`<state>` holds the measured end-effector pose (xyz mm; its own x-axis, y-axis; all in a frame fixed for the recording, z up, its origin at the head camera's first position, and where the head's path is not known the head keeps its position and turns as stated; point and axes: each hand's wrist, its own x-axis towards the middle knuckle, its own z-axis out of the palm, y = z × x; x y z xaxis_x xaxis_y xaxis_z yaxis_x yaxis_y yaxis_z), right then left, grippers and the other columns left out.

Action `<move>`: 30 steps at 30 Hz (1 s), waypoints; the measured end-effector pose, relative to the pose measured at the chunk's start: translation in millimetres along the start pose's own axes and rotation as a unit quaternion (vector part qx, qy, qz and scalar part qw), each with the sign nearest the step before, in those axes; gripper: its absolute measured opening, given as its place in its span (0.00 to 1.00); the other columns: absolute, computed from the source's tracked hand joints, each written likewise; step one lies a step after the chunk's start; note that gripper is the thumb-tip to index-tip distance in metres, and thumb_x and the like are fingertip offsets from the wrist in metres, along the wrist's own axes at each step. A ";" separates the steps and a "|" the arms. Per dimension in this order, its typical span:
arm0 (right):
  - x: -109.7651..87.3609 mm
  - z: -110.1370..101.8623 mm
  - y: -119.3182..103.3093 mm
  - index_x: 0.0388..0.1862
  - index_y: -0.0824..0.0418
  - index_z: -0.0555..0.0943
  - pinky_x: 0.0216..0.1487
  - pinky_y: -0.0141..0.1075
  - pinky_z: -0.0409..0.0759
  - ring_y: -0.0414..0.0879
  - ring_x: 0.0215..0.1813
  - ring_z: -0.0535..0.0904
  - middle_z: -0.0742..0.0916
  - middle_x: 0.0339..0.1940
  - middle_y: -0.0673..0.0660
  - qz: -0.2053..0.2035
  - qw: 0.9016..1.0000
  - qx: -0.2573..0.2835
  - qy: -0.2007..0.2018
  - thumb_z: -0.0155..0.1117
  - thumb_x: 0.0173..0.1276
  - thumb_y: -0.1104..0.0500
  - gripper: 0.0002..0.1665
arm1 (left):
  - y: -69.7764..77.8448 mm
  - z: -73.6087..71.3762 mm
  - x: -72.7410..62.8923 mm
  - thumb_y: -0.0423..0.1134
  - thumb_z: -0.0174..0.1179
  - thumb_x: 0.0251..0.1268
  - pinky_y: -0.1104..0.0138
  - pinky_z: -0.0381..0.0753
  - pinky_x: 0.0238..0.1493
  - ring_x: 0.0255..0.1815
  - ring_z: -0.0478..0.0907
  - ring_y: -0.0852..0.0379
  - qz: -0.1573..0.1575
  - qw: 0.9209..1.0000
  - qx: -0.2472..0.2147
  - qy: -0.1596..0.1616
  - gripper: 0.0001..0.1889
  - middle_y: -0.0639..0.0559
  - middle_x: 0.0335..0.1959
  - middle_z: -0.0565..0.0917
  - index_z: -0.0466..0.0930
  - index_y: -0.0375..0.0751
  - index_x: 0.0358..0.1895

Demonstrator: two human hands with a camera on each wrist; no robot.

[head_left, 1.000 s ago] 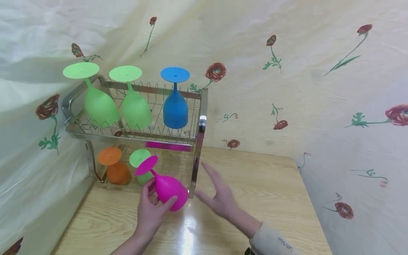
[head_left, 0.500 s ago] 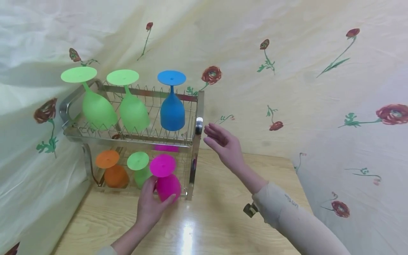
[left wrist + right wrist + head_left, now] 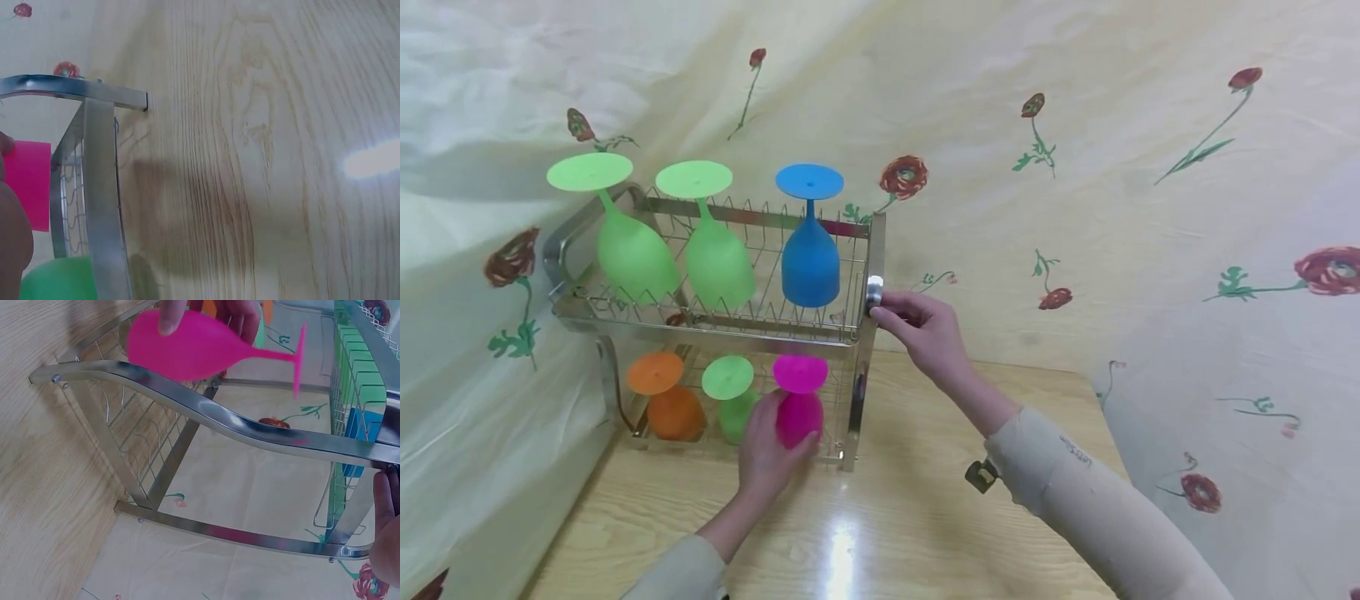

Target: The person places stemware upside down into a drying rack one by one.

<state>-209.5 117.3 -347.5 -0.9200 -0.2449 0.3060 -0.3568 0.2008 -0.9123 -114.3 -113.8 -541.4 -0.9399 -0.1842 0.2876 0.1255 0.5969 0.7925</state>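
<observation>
My left hand grips an upside-down pink goblet by its bowl, inside the lower right part of a two-tier metal dish rack. The goblet's foot points up, under the upper tier; whether its rim touches the lower wires I cannot tell. In the right wrist view the pink goblet shows behind the rack's curved side bar. My right hand holds the rack's right side frame at upper-tier height, thumb in front. Beside the left hand, a green goblet stands upside down, partly hidden.
An orange goblet is upturned at the lower tier's left. Above stand two upturned green goblets and a blue goblet. The wooden table extends right of the rack, against a flowered cloth.
My left hand has turned the pink goblet from tilted to nearly vertical and moved it into the lower tier. My right hand has risen from beside the rack and taken hold of its side frame.
</observation>
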 end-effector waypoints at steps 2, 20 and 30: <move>0.4 0.3 -0.6 0.54 0.68 0.89 0.37 0.27 0.81 0.42 0.40 0.86 0.93 0.45 0.60 0.001 1.000 -0.001 0.002 0.73 0.75 0.64 0.12 | -2.0 6.7 3.5 0.40 0.83 0.54 0.36 0.81 0.65 0.67 0.77 0.37 -0.002 1.000 -0.001 -0.001 0.45 0.39 0.68 0.78 0.70 0.41 0.75; -0.7 3.1 0.2 0.51 0.69 0.89 0.39 0.27 0.86 0.46 0.41 0.89 0.93 0.46 0.62 0.001 1.000 -0.019 0.003 0.72 0.75 0.65 0.11 | -27.2 43.6 1.4 0.42 0.81 0.59 0.35 0.78 0.69 0.71 0.73 0.38 -0.043 0.998 -0.031 -0.015 0.45 0.43 0.73 0.73 0.66 0.45 0.78; 0.5 3.8 0.5 0.52 0.68 0.89 0.38 0.27 0.84 0.45 0.41 0.87 0.93 0.46 0.61 -0.003 1.000 -0.016 0.003 0.73 0.75 0.64 0.11 | -29.5 48.5 2.0 0.43 0.79 0.63 0.34 0.75 0.71 0.74 0.71 0.34 -0.055 0.998 -0.037 -0.016 0.47 0.39 0.75 0.71 0.61 0.45 0.82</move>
<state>-209.5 113.6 -348.8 -0.9191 -0.2402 0.3124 -0.3665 0.2302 -0.9015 -135.3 -93.9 -590.3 -0.9588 -0.2195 0.1804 0.0433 0.5148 0.8562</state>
